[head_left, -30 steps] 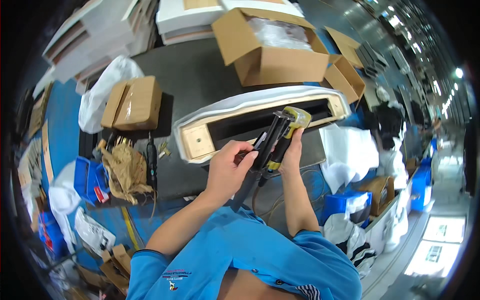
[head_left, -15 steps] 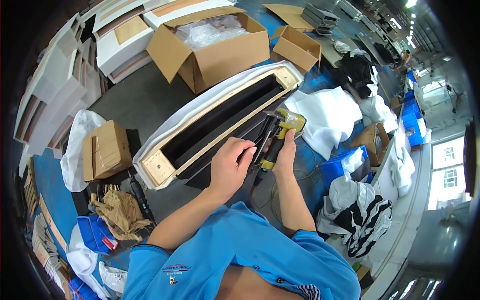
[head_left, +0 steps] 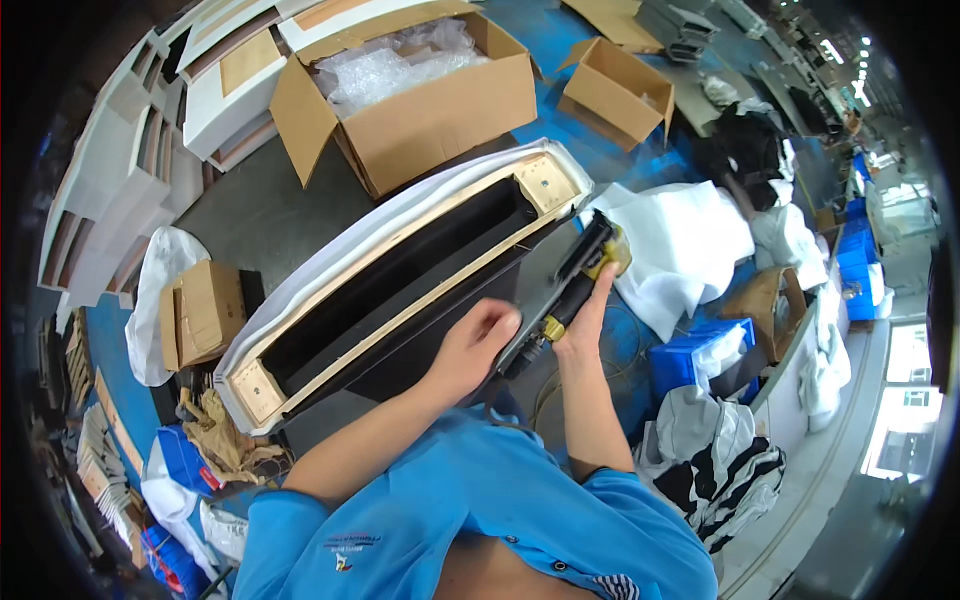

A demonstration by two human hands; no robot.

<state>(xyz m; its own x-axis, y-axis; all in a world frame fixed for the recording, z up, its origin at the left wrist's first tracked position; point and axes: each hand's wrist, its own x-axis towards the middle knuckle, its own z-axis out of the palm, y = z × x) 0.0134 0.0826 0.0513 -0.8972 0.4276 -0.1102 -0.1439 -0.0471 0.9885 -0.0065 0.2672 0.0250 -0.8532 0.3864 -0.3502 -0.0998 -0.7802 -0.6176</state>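
Gripping staple gun (head_left: 572, 288), right hand (head_left: 585, 318) beneath

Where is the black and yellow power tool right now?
In the head view, right of centre: the black and yellow power tool sits in both hands beside the long upholstered frame.

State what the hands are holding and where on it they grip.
Both hands hold a black and yellow staple gun: the right hand grips its lower handle end, and the left hand is on its long black magazine.
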